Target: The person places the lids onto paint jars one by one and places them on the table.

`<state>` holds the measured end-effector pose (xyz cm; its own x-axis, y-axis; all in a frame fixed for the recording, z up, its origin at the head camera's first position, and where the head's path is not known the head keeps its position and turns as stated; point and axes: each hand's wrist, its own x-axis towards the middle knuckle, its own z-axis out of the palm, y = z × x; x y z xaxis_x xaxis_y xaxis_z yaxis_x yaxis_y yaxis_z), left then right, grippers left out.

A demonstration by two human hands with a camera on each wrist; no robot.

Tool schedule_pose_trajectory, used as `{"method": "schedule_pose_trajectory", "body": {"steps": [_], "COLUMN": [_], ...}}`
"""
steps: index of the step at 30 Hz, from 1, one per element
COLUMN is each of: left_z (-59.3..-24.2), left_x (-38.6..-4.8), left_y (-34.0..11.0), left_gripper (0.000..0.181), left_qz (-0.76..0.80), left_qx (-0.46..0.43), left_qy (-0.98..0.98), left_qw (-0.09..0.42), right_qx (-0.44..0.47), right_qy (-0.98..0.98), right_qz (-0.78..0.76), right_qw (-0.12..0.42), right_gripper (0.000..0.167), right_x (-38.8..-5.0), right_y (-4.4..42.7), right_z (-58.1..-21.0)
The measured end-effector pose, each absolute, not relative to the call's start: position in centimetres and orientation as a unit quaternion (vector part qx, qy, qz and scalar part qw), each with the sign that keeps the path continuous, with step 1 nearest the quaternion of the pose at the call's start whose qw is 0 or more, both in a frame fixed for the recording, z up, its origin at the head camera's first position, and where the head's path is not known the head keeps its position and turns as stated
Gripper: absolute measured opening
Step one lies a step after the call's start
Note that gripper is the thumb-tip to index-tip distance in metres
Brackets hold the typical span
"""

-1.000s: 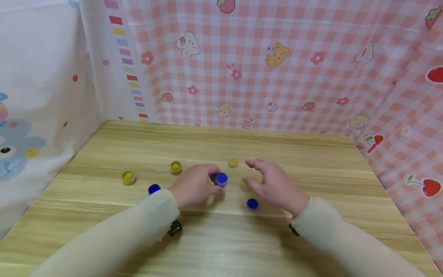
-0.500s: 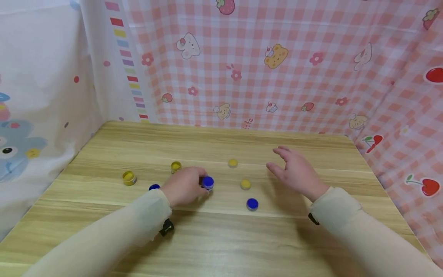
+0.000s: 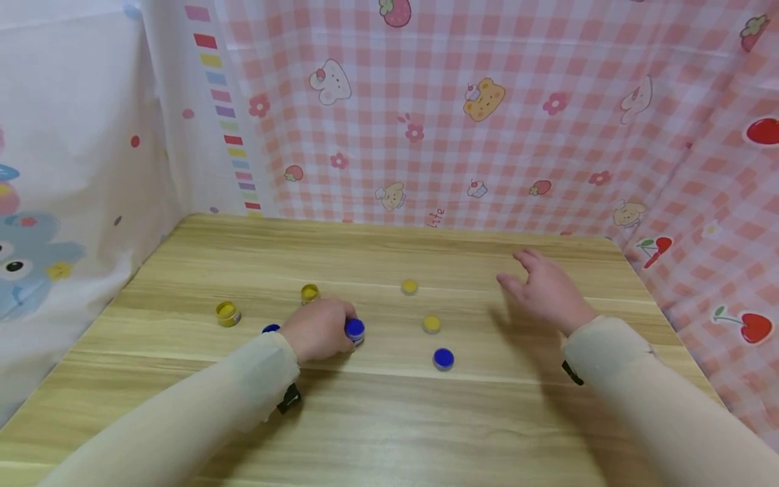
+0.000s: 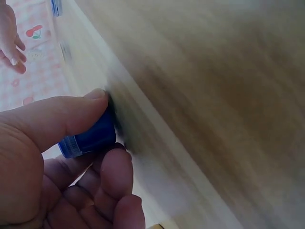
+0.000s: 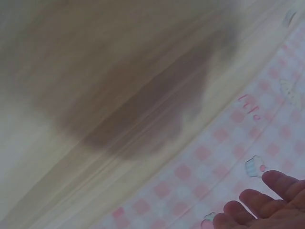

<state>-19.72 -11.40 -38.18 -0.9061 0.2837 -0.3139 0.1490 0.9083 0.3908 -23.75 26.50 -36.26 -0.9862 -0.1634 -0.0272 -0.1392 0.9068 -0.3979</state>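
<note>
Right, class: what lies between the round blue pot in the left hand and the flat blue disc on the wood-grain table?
In the head view, only bare table lies between the round blue pot and the flat blue disc.

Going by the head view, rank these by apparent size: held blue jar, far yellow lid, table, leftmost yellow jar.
1. Table
2. Leftmost yellow jar
3. Far yellow lid
Below the table but otherwise unsure: held blue jar, partly covered by the left grip.
</note>
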Motion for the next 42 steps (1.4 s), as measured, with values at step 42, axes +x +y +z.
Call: {"method": "schedule_pose_trajectory", "body": {"steps": [42], "left_z": [-35.1], "left_x": [-22.3], "left_y": [-17.4], "left_gripper": [0.092], "left_qz": [0.093], "left_qx": [0.176], "left_qy": [0.978], "left_qw": [0.057], "right_qx": [-0.069], "right_qy": [0.978], "right_qz": [-0.18], "right_qw": [0.081], "right_gripper": [0.089], "right_x": [-24.0], "right_y": [27.0], "right_z": [-36.8]}}
